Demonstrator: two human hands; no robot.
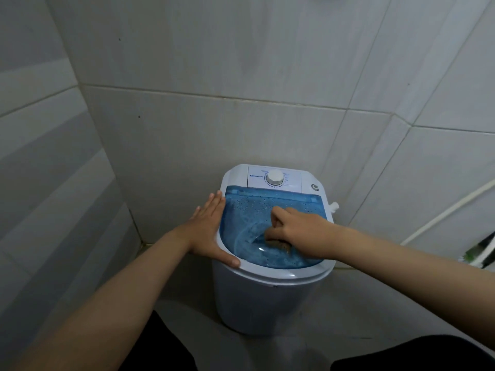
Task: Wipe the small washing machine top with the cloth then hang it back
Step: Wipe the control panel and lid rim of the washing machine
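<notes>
One small washing machine [267, 295] stood at the centre, with one blue see-through lid [249, 223], one white dial [274, 178] at its 12 o'clock edge and one small round button [315, 187] toward 1 o'clock. Two hands were in view: the left hand [208, 229] and the right hand [300, 234]. One brownish cloth [281, 243] showed. One white pipe [450, 210] ran at 3 o'clock.

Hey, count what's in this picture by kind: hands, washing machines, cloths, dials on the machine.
Hands: 2, left hand flat on the rim, right hand shut on the cloth
Washing machines: 1
Cloths: 1
Dials: 1
Total: 5
</notes>
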